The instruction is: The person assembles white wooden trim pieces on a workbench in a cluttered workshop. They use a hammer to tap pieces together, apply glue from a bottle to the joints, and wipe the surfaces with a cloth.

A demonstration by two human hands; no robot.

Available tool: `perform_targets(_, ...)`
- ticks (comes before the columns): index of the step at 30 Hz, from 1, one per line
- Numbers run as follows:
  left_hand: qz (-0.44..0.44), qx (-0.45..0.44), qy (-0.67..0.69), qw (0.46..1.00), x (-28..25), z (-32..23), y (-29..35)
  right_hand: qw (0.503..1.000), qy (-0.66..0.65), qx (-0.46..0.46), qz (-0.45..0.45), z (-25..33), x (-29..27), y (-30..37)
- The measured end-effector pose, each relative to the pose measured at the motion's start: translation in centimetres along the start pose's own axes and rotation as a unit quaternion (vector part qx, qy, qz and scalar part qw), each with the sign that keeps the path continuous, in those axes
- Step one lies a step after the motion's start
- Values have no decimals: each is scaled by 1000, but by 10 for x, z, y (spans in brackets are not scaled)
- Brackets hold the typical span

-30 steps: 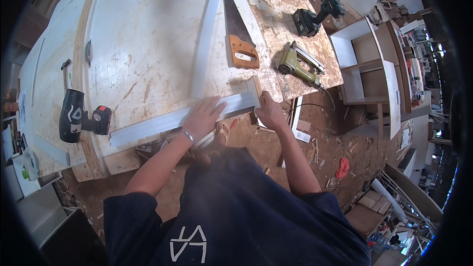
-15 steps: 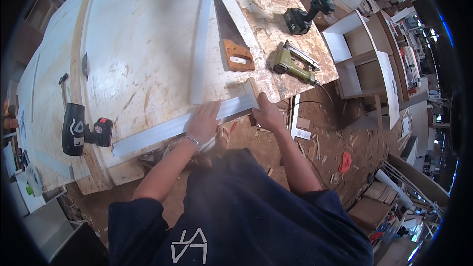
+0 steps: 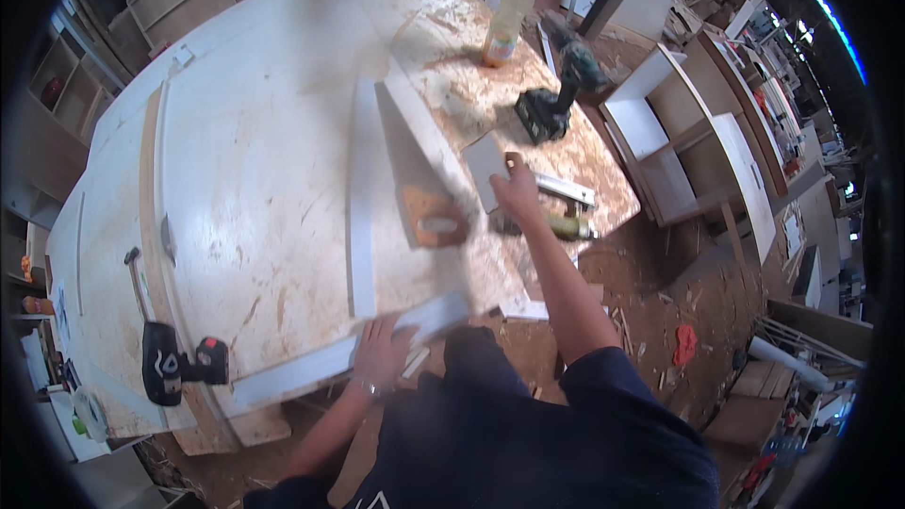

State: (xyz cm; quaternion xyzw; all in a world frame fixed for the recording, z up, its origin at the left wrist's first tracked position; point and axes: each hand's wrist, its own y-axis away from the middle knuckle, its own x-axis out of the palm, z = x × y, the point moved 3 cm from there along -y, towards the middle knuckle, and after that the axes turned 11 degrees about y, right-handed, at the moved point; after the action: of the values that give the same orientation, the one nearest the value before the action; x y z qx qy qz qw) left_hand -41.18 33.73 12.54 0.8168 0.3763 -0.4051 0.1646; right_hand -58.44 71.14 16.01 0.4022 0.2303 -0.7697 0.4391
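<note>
My left hand [image 3: 379,347] lies flat, fingers stretched, on a long white board strip [image 3: 297,374] along the near edge of the workbench [image 3: 264,179]. In my right hand [image 3: 515,190], held between thumb and fingers, is a small flat whitish board piece [image 3: 483,166]. That hand is reached out over a green nail gun [image 3: 571,227] and hides part of it. Left of this lies a handsaw [image 3: 436,223] with a wooden handle, slightly blurred. Beside the saw, a second white strip [image 3: 362,212] points away from me.
Past my right hand stands a cordless drill [image 3: 564,85], with a plastic bottle [image 3: 509,24] behind it. Another cordless drill [image 3: 168,365] and a hammer [image 3: 138,283] lie at left. An open cabinet carcass [image 3: 665,132] stands right of the bench. Scraps litter the floor.
My right hand has left the strip's right end and moved forward to the nail gun, taking the small board piece along. My left hand stays on the strip. The view has shifted, showing more beyond the bench.
</note>
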Motion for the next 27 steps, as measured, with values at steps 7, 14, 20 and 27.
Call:
perform_targets(7, 21, -73, -13, 997, 7, -5, 3, 967, -34, -156, -196, 67, 14, -194)
perform_targets(14, -15, -88, -36, 995, 42, 4, 17, 939, -152, 129, -280, 58, 3, -418)
perform_targets(20, 5, -194, -26, 981, 35, -28, 8, 931, -210, 2, -300, 64, -3, -430)
perform_targets(27, -169, -145, 4, 975, -43, -31, -11, 916, -235, -245, -215, 158, -8, -296)
